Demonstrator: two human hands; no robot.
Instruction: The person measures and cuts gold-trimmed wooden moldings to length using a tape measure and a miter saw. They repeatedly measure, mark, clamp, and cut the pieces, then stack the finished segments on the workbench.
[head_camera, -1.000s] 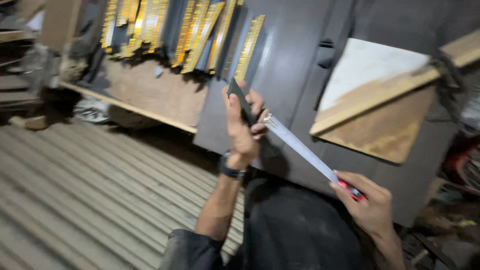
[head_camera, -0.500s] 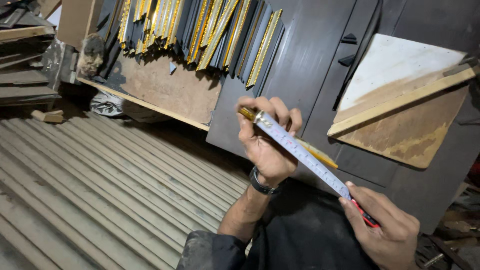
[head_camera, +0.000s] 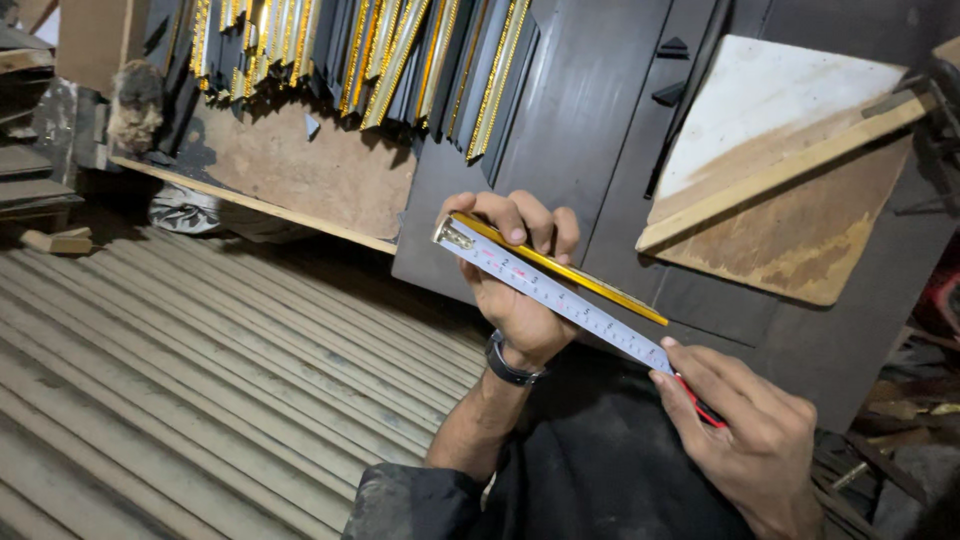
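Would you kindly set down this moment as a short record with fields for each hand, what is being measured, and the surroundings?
Left hand: left hand grips the end of a narrow gold-edged dark moulding strip together with the metal end hook of the tape.
Right hand: right hand holds the red tape measure case, mostly hidden, thumb on the blade.
Tape: white steel measuring tape blade lies along the strip.
Wrist: dark wristwatch on the left.
Behind: rack of gold and black frame mouldings; pale wooden board.
Below: ribbed grey strips.
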